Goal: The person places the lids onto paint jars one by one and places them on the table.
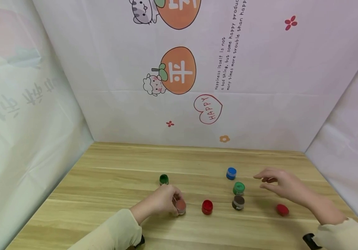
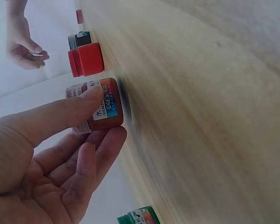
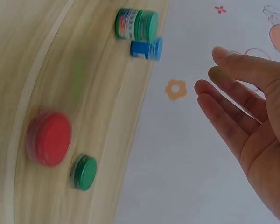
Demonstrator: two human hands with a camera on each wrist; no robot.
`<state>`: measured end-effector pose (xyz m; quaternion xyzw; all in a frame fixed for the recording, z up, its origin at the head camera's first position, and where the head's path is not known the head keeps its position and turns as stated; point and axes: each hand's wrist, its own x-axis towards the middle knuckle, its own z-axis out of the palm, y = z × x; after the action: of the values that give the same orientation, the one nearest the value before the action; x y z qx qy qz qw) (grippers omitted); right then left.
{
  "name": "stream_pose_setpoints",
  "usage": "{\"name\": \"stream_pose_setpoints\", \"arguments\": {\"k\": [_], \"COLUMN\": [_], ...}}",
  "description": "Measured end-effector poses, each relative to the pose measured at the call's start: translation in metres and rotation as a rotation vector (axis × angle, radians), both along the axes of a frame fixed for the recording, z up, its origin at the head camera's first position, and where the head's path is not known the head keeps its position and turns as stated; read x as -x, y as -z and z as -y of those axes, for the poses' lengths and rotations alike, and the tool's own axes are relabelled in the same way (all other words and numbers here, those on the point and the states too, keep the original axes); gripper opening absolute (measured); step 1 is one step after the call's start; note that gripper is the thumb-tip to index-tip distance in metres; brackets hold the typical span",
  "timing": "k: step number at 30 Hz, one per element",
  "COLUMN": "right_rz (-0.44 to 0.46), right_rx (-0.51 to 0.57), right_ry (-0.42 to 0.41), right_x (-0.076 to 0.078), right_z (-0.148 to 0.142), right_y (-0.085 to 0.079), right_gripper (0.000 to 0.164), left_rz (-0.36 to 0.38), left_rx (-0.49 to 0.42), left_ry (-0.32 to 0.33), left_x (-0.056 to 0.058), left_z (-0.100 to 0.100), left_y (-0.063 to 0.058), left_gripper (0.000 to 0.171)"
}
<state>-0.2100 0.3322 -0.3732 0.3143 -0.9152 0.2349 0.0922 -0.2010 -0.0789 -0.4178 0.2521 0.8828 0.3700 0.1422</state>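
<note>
My left hand [image 1: 164, 200] holds a small brown paint jar [image 2: 114, 100] low over the wooden table, thumb across its label and fingertips below. An uncapped green paint jar [image 1: 164, 179] stands just beyond this hand, and a red paint jar [image 1: 207, 207] is to its right. My right hand [image 1: 280, 183] hovers above the table with nothing in it, fingers loosely bent and thumb apart. A greenish tint shows on one fingertip [image 3: 217, 74]. Below that hand lies a red lid [image 1: 282, 210]. The right wrist view also shows a green lid [image 3: 86, 172] beside a red one.
Right of centre, a blue jar [image 1: 231, 173], a green jar [image 1: 238, 188] and a dark brown jar [image 1: 238, 202] stand in a loose row. A printed white sheet [image 1: 119, 104] rises behind the table [image 1: 110, 166], with white sheets at both sides.
</note>
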Motion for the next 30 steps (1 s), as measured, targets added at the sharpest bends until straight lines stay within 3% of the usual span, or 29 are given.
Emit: {"name": "stream_pose_setpoints", "arguments": {"k": [5,17,23,30], "right_rz": [-0.017,-0.017,0.031,0.095], "right_rx": [-0.019,-0.008,-0.028,-0.048], "right_ry": [0.030,0.009,0.051,0.096], "right_x": [0.001,0.004,0.004,0.004], "right_z": [-0.012,-0.028,-0.031,-0.036], "right_y": [0.003,0.011,0.012,0.015], "right_gripper": [0.025,0.024,0.023,0.024], "left_rz": [0.000,0.016,0.043,-0.026], "left_rx": [0.009,-0.005,-0.012,-0.035], "left_ry": [0.001,0.011,0.005,-0.010], "left_x": [0.000,0.000,0.001,0.006], "left_z": [-0.001,0.001,0.006,0.017], "left_y": [0.000,0.002,-0.001,-0.010], "left_gripper": [0.034,0.036,0.037,0.032]}}
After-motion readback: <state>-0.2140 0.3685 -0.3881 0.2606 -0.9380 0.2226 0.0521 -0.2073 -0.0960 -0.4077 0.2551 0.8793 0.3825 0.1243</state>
